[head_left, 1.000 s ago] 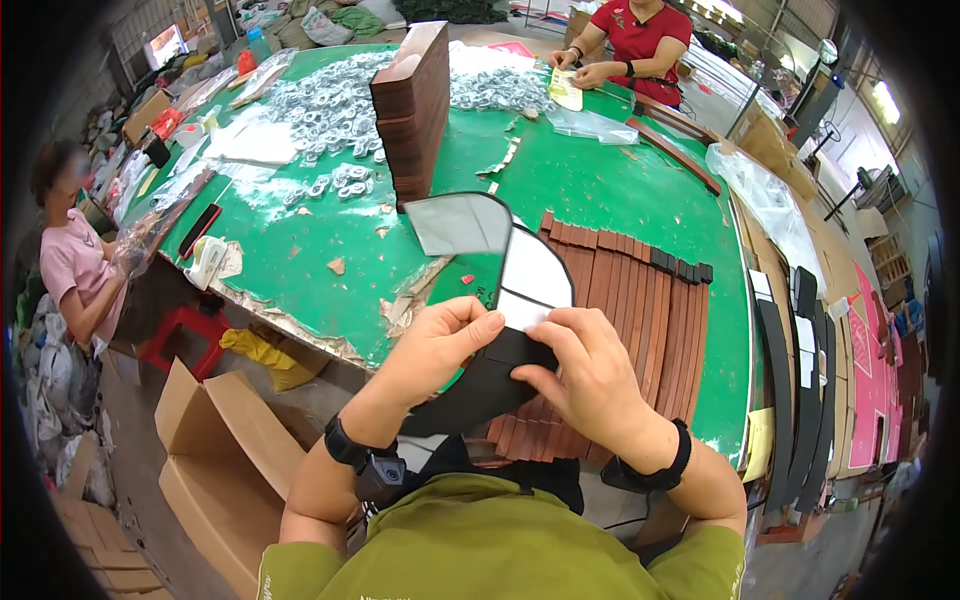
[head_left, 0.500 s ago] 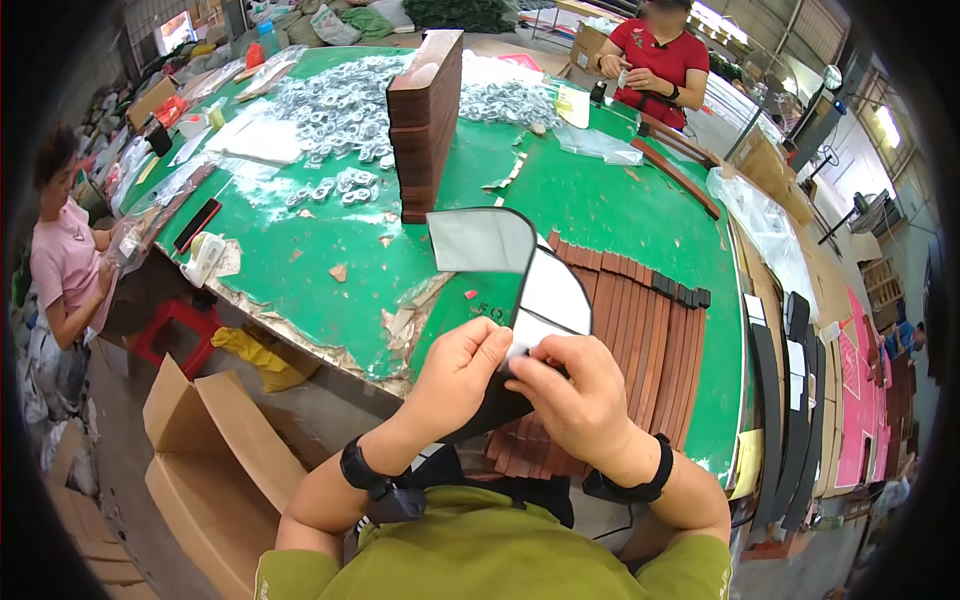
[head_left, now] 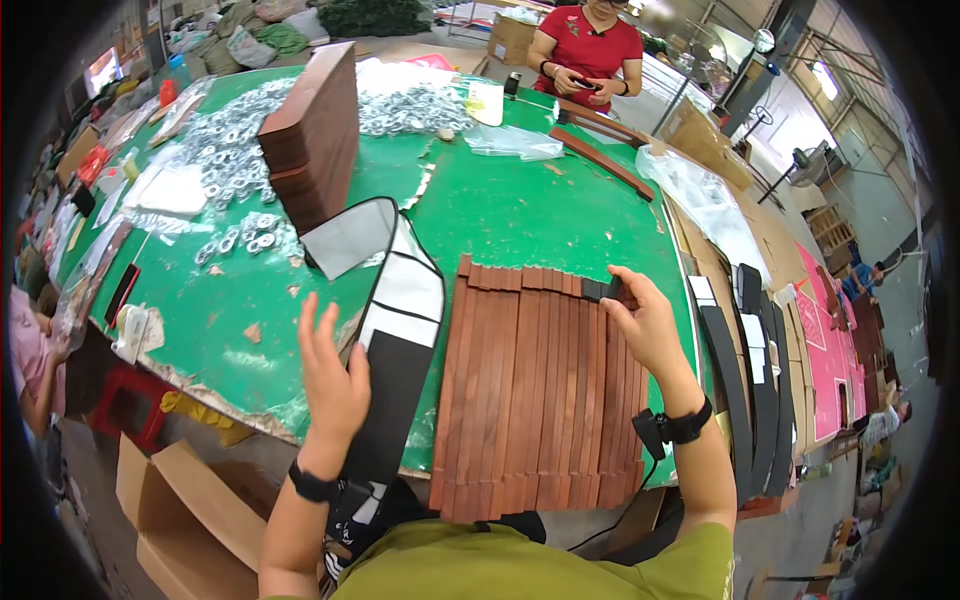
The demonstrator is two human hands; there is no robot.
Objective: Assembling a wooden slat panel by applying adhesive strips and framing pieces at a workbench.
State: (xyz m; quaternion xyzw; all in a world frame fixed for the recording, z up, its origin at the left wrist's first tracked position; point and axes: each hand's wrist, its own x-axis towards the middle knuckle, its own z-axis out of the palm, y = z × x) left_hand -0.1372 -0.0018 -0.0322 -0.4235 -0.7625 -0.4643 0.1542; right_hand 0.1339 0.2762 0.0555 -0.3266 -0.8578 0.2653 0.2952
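A long black fabric strip with white panels and a curled grey end flap lies across the table's near edge, down toward my lap. My left hand is at its left side, fingers spread and gripping nothing; the thumb overlaps the strip's edge. To the right is a wide row of reddish-brown slats, side by side. My right hand is at the row's far right corner, thumb and forefinger closed on a small black piece. Another black piece sits beside it on the slat ends.
A tall brown stack stands on the green table, near many metal rings. Black strips lie on cardboard at right. An open carton is lower left. A person in red stands across the table.
Both hands have left the strip's white end and moved apart. My right hand has gone to the slats' far right corner; my left has opened. The view has turned right.
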